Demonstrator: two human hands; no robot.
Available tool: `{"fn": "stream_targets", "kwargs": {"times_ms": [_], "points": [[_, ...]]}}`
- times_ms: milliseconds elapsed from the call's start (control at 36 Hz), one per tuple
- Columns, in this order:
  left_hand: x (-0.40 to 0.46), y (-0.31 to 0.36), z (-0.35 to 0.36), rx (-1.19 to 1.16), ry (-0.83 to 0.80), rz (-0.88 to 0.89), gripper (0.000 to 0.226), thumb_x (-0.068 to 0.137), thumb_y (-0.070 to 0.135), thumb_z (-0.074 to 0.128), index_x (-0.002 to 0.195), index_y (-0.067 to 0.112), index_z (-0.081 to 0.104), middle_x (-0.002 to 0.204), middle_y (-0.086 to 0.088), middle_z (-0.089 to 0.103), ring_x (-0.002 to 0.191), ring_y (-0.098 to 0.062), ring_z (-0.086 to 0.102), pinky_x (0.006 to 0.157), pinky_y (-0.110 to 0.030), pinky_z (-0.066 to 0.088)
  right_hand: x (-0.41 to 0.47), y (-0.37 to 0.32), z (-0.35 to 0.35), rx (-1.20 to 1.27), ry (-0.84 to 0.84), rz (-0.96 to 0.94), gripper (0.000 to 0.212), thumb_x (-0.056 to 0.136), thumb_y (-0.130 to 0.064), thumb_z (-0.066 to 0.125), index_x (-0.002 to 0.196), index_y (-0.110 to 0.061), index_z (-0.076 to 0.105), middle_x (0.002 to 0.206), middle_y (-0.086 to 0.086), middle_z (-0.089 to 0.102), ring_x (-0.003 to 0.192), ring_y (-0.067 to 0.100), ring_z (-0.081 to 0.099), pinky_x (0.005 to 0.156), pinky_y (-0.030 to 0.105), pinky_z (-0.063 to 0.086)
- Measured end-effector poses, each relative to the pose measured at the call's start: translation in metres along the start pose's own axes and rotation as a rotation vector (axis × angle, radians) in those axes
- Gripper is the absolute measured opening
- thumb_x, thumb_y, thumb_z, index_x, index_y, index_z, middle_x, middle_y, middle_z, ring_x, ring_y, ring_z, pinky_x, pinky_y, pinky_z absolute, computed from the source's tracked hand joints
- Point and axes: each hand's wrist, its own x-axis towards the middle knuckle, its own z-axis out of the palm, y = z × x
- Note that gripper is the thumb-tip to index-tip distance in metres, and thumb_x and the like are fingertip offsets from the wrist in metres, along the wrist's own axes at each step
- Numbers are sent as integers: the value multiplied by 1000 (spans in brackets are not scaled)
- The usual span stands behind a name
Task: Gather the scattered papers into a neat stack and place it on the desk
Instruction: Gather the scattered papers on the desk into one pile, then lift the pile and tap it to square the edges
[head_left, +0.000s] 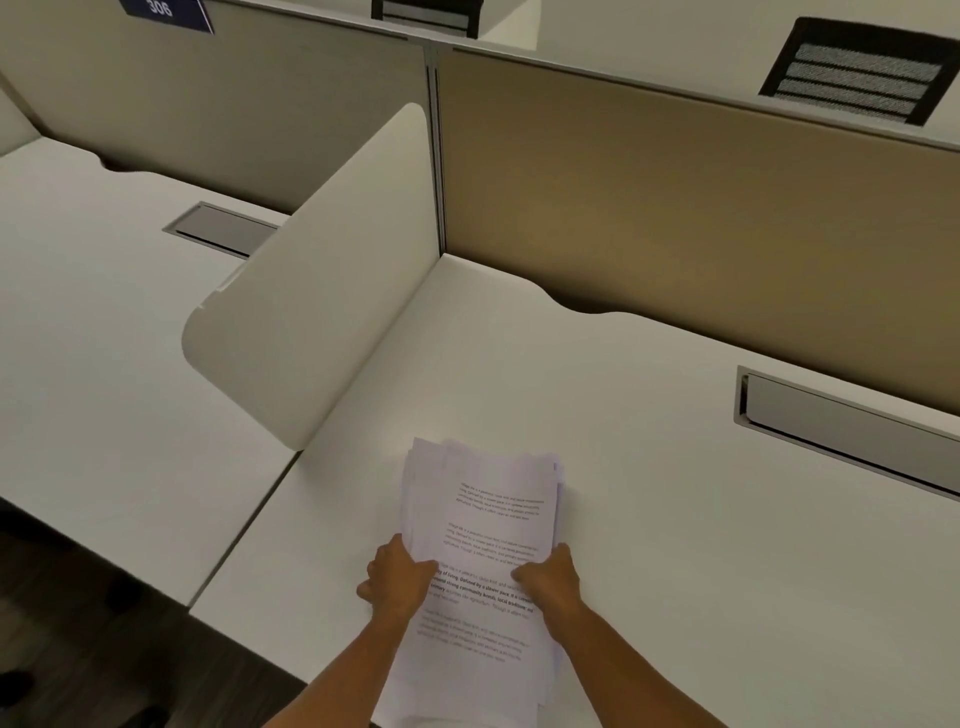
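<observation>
A stack of white printed papers (483, 525) lies lengthwise on the white desk (675, 545), its far edges slightly uneven. My left hand (397, 574) grips the stack's left edge, thumb on top. My right hand (550, 579) grips the right edge the same way. Both forearms come in from the bottom of the view. The near end of the stack reaches the bottom edge of the frame.
A white rounded divider (311, 291) stands on the left between this desk and the neighbouring desk (78, 312). A tan partition (701, 218) runs along the back. A metal cable slot (852, 431) sits at the right rear. Dark floor (78, 649) shows at bottom left.
</observation>
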Motion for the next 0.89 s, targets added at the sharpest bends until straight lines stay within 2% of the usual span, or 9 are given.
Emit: {"fn": "stream_targets", "kwargs": {"times_ms": [111, 194, 306, 389, 444, 528, 667, 806, 889], "points": [[-2, 0, -12, -240, -96, 79, 48, 79, 22, 77, 119, 11, 52, 113, -4, 64, 99, -26, 62, 96, -45, 52, 0, 1, 0, 85, -45, 20, 49, 76, 3, 68, 119, -5, 48, 96, 3, 61, 80, 15, 60, 60, 21, 50], [-5, 1, -19, -355, -102, 119, 59, 79, 10, 78, 126, 10, 42, 114, -6, 59, 97, -24, 59, 89, -39, 53, 4, 4, 0, 156, -75, 33, 58, 69, -1, 75, 122, -6, 51, 102, 3, 65, 91, 20, 65, 79, 32, 56], [-4, -3, -24, -455, -93, 69, 75, 74, 9, 82, 130, 14, 32, 114, -7, 55, 101, -28, 58, 91, -41, 53, 4, 6, -4, 272, -115, 22, 63, 67, -3, 83, 120, -7, 49, 111, 10, 65, 103, 28, 65, 97, 48, 54], [-2, -9, -27, -523, -182, 26, 69, 71, 6, 84, 128, 9, 46, 118, -11, 62, 105, -30, 63, 92, -44, 55, -1, 4, -8, 269, -184, 1, 65, 66, -4, 83, 126, -5, 59, 110, 9, 71, 101, 29, 69, 95, 48, 55], [-5, -10, -29, -576, -273, 23, 52, 71, 2, 83, 118, 10, 60, 115, -13, 70, 96, -26, 69, 78, -35, 59, -5, 4, -15, 259, -217, -25, 49, 76, 6, 76, 123, -4, 64, 102, 7, 74, 96, 27, 71, 89, 42, 58], [-13, -4, -33, -603, -344, 46, 42, 72, 2, 82, 112, 9, 68, 105, -9, 75, 85, -20, 74, 66, -27, 60, -11, 7, -33, 259, -228, -58, 44, 80, 6, 74, 122, -5, 65, 103, 6, 75, 94, 24, 72, 79, 34, 60], [-33, 21, -33, -594, -435, 141, 50, 66, 9, 86, 113, 10, 68, 104, -8, 77, 89, -26, 75, 73, -36, 61, -18, 9, -78, 264, -200, -162, 48, 78, 1, 78, 123, -10, 66, 109, 4, 75, 99, 24, 73, 91, 42, 58], [-62, 64, -23, -565, -469, 314, 58, 64, 13, 87, 118, 13, 65, 109, -7, 75, 96, -26, 74, 84, -47, 60, -44, 0, -136, 310, -116, -316, 41, 77, -2, 79, 112, -19, 66, 105, 0, 75, 95, 22, 74, 79, 34, 61], [-84, 89, -12, -582, -446, 381, 65, 59, 19, 87, 119, 13, 64, 112, -8, 74, 100, -27, 72, 86, -50, 59, -61, 1, -173, 334, -65, -391, 38, 77, -4, 80, 110, -17, 68, 102, 1, 77, 91, 23, 75, 78, 38, 62]]}}
